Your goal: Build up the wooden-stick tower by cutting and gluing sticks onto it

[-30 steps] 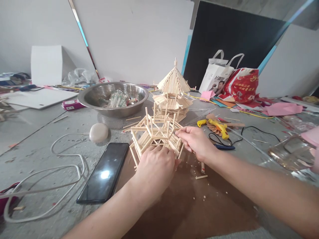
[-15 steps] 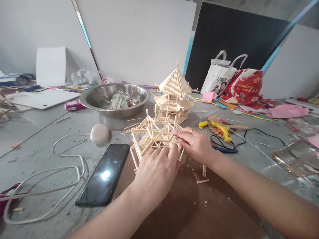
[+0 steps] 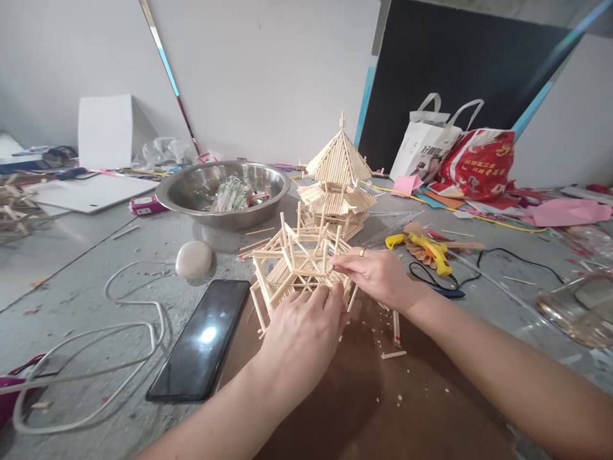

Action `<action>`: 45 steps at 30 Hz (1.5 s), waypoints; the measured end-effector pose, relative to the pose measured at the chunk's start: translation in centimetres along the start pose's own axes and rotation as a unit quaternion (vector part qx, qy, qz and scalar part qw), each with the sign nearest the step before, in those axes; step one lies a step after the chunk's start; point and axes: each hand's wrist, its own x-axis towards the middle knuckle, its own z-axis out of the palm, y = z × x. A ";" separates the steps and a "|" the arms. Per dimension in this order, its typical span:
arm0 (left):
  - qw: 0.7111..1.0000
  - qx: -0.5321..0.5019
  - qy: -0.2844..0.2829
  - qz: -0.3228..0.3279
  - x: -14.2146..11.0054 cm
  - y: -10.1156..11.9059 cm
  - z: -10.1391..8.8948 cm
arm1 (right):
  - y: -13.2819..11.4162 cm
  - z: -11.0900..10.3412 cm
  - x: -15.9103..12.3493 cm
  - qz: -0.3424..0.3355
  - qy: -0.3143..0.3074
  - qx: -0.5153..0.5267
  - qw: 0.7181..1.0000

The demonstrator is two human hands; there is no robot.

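Note:
A frame of thin wooden sticks [image 3: 282, 275], open and many-sided with upright posts, stands in front of me on a brown board [image 3: 383, 409]. Over its near side lies my left hand [image 3: 304, 332], fingers curled down onto the sticks; the fingertips are hidden. My right hand [image 3: 383, 275], with a ring on one finger, pinches a short upright stick [image 3: 325, 254] at the frame's right side. Just behind stands a finished-looking stick pagoda model [image 3: 339, 160] with a pointed roof and a second roof tier below.
A steel basin [image 3: 191, 214] holds plastic packets. A phone [image 3: 198, 345], white puck [image 3: 193, 259] and pale cable [image 3: 160, 332] lie left. On the right are a yellow glue gun [image 3: 431, 252], a clear container [image 3: 569, 310] and a red bag [image 3: 483, 165].
The view has shifted slightly, so most things sit a little farther right. Both hands keep nearly the same place on the stick frame.

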 end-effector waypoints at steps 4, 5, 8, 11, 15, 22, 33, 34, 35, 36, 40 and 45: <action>1.000 0.005 -0.002 0.001 -0.1 0.0 0.1 | 0.2 -0.2 0.1 -0.015 -0.018 0.003 1.000; 1.000 0.007 -0.001 0.001 -0.1 0.0 0.2 | 0.2 -0.3 0.1 -0.017 -0.022 0.005 1.000; 1.000 0.006 0.006 0.004 -0.1 0.0 0.3 | 0.1 -0.9 0.3 -0.031 -0.033 0.010 0.999; 1.000 0.002 0.011 0.006 -0.1 0.0 0.3 | 0.0 -1.3 0.5 -0.054 -0.040 0.004 0.998; 1.000 -0.010 0.013 0.007 -0.2 0.0 0.4 | 0.2 -1.7 0.8 -0.077 -0.058 -0.002 0.995; 1.000 -0.003 0.012 0.008 -0.1 -0.1 0.4 | 0.0 -2.2 1.2 -0.068 -0.084 -0.006 0.994; 1.000 -0.010 0.021 0.017 0.0 -0.1 0.3 | 0.1 -1.5 0.5 -0.087 -0.057 -0.035 0.994; 1.000 -0.010 0.020 0.016 0.0 -0.1 0.3 | 0.1 -1.3 0.4 -0.085 -0.054 -0.050 0.994; 1.000 -0.010 0.017 0.014 0.0 -0.1 0.3 | 0.0 -1.2 0.2 -0.081 -0.049 -0.065 0.993; 1.000 -0.010 0.014 0.012 0.0 -0.1 0.3 | -0.1 -1.0 0.0 -0.079 -0.042 -0.078 0.993; 1.000 -0.005 0.012 0.005 -0.1 -0.1 0.3 | -0.3 -0.4 -0.5 -0.086 -0.005 -0.092 0.992; 1.000 -0.001 0.026 0.012 -0.2 -0.2 0.6 | -0.4 0.3 -0.7 -0.093 0.033 -0.078 0.992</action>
